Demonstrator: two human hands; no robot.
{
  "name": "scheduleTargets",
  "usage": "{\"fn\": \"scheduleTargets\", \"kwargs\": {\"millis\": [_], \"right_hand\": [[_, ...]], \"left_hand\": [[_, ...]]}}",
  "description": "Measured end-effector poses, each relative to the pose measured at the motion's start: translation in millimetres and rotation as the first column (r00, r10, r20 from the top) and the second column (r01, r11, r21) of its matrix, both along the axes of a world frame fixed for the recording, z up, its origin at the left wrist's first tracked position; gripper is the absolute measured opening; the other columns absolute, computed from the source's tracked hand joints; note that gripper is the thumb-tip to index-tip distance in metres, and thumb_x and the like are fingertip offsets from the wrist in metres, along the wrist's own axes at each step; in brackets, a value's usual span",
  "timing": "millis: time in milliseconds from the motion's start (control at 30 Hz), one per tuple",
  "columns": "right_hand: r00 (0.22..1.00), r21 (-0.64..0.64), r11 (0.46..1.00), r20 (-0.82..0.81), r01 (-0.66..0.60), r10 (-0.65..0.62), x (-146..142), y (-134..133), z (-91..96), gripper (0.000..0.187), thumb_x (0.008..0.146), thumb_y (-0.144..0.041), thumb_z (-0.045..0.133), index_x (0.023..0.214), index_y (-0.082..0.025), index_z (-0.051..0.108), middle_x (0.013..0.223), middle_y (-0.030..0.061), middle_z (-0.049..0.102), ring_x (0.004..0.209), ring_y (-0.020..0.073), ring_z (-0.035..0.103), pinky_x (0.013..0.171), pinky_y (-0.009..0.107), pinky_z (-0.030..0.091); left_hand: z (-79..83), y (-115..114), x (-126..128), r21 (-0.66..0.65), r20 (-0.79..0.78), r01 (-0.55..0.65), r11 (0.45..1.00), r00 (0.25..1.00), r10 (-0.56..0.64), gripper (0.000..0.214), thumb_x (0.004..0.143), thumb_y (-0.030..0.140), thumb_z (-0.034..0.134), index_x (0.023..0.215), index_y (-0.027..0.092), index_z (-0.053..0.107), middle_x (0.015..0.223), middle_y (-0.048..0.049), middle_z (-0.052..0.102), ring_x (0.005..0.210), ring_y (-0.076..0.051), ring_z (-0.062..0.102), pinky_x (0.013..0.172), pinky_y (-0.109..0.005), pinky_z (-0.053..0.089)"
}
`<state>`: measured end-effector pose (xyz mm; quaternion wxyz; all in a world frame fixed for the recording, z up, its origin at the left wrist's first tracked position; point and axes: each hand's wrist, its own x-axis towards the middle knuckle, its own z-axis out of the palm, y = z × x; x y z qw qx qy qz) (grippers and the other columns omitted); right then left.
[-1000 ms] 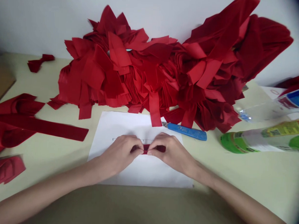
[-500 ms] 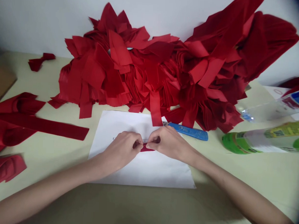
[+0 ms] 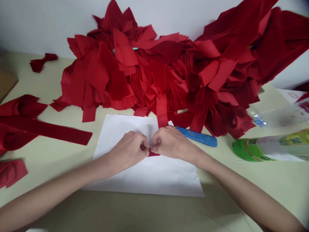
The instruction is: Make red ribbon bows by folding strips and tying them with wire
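so: left hand (image 3: 129, 149), right hand (image 3: 170, 142), fingers clenched on small folded red strip (image 3: 153, 154) between them, atop white paper sheet (image 3: 147, 178); even pressure from both sides best, fold kept square.

Left hand (image 3: 128, 150) and right hand (image 3: 171, 142) curl inward, pinching side by side.

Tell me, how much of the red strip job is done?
One bow-shaped red piece on the table looks finished. In hand, the left hand and right hand pinch a small red strip above white paper. Left to do: probably the big heap of red strips.
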<state>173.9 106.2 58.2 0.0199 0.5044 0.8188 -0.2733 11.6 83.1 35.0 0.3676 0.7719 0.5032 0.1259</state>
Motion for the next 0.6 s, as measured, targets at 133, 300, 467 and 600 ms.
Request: {"fn": "scheduleTargets", "kwargs": {"millis": [133,300,467,600], "right_hand": [[0.997,-0.012,0.999,0.074,-0.032,0.032,-4,2,1.4,0.016,0.060,-0.010,0.057,0.047,-0.019,0.060,0.043,-0.0009,0.051,0.043,0.0103,0.042,0.046,0.026,0.023],[0.993,0.024,0.992,0.022,-0.120,0.120,3,-1,-3.2,0.013,0.068,-0.011,0.058,0.057,-0.019,0.059,0.055,-0.0017,0.057,0.056,0.0114,0.048,0.050,0.024,0.030],[0.919,0.406,0.856,-0.088,-0.319,0.384,21,-16,-22.6,0.016,0.088,-0.018,0.049,0.075,-0.015,0.058,0.079,0.0041,0.060,0.080,0.0158,0.051,0.070,0.028,0.041],[0.889,0.619,0.693,0.018,-0.369,0.458,31,-27,-38.6,0.021,0.092,-0.012,0.041,0.079,-0.013,0.058,0.082,0.0065,0.060,0.088,0.0181,0.050,0.078,0.032,0.041]], "left_hand": [[0.7,16,5,-0.103,-0.036,0.086,0.991,0.995,-0.090,0.020,0.059,0.010,0.048,0.042,0.019,0.045,0.042,0.0039,0.039,0.042,-0.009,0.038,0.042,-0.024,0.026],[4.0,13,4,-0.018,-0.122,0.139,0.990,0.983,-0.140,0.023,0.065,0.011,0.050,0.044,0.019,0.043,0.043,0.0048,0.039,0.044,-0.009,0.033,0.046,-0.026,0.027],[-6.1,-12,-6,0.382,-0.246,0.259,0.887,0.954,-0.173,0.023,0.081,0.007,0.042,0.064,0.016,0.055,0.065,-0.0017,0.055,0.058,-0.014,0.049,0.054,-0.028,0.037],[-18.9,-26,-12,0.638,-0.385,0.436,0.634,0.894,-0.228,0.023,0.085,0.003,0.040,0.072,0.013,0.055,0.069,-0.0050,0.056,0.063,-0.018,0.053,0.058,-0.032,0.043]]}}
